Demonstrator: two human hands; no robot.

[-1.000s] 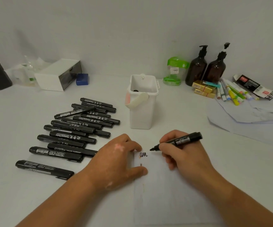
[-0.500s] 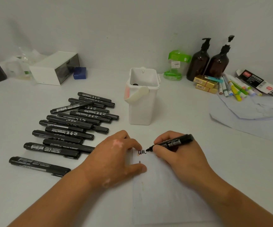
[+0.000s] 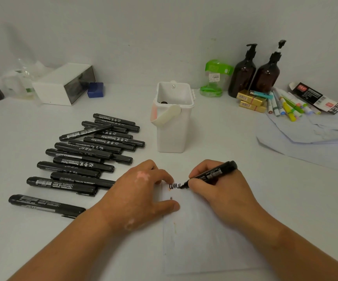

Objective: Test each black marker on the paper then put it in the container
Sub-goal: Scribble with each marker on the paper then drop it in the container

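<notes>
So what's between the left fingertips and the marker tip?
In the head view, a short black scribble on the paper, just off the left hand; the marker in the right hand touches its right end.

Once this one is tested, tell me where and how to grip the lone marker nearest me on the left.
Pinch the lone marker at mid-barrel, coming down from above with the left hand. It lies flat, apart from the pile, so both long sides look free for fingers.

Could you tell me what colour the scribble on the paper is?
The scribble is black; the head view shows it.
</notes>
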